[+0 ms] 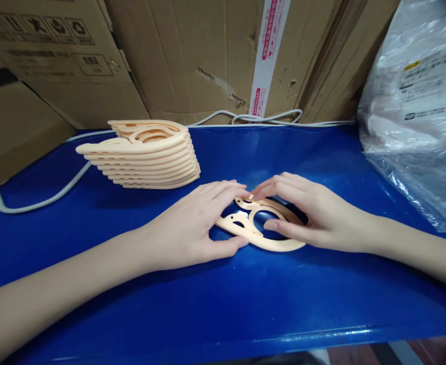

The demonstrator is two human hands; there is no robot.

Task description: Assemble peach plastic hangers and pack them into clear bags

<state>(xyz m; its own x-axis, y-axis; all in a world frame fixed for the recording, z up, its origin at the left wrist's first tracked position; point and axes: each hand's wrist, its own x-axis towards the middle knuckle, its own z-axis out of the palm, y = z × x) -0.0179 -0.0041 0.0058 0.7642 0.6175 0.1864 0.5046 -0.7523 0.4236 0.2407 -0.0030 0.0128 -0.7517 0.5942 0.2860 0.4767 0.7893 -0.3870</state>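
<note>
A cream plastic openwork piece [276,246], with a curved outer rim, a round ring in its middle and small holes, lies flat on the blue table. My left hand [192,228] grips its left end, thumb against the front rim and fingers over the far side. From the right, my right hand [314,213] curls over the same piece. Its fingertips meet a small raised part at the back, close to the left fingertips, and its thumb lies over the ring. The palm hides the piece's right end. Left of the hands stands a stack of several matching cream pieces [158,157].
Cardboard boxes [192,61] wall off the back and left of the blue table [223,299]. A pale cable [51,203] runs along the rear edge and loops at left. At the right sits a clear plastic bag [405,116] with labelled white contents.
</note>
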